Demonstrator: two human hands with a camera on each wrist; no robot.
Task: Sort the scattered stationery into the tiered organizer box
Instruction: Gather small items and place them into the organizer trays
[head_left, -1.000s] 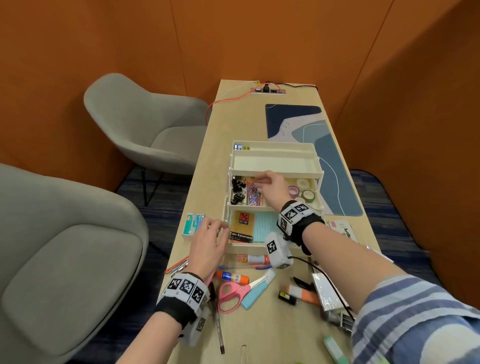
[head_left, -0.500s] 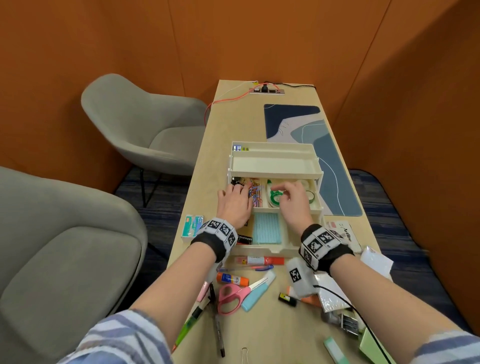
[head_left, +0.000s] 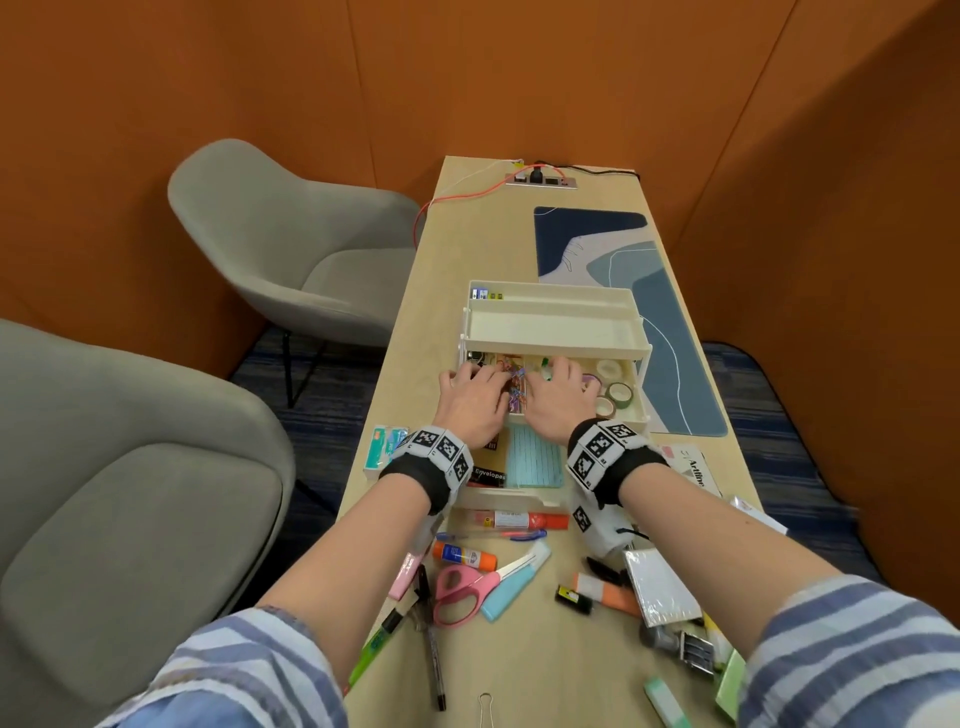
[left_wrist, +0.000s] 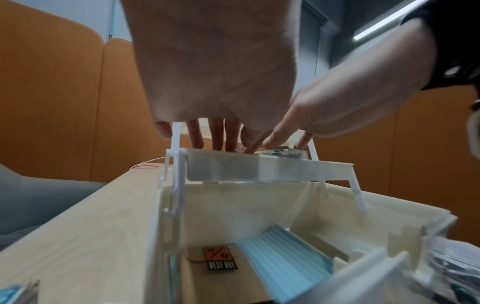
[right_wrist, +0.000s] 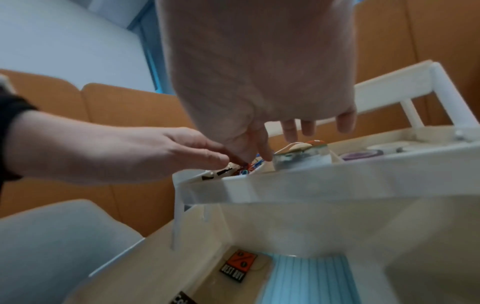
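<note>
With both the left hand (head_left: 475, 402) and right hand (head_left: 558, 400) resting loose, straight fingers in the organizer box's (head_left: 550, 332) middle tier, a careless nudge could spill the paper clips (head_left: 516, 387).

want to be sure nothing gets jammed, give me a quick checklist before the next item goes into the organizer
1. Organizer box tiers spread open: ok.
2. Top tier has bare room: ok.
3. Left hand free to pick: not ok, its fingers are in the middle tier beside the colored paper clips.
4. Right hand free: cannot tell, fingertips are by the tape dispenser.
5. Pink scissors and glue stick on the table, unblocked: ok.
6. Bottom tier room beside the blue pad: cannot tell.
</note>
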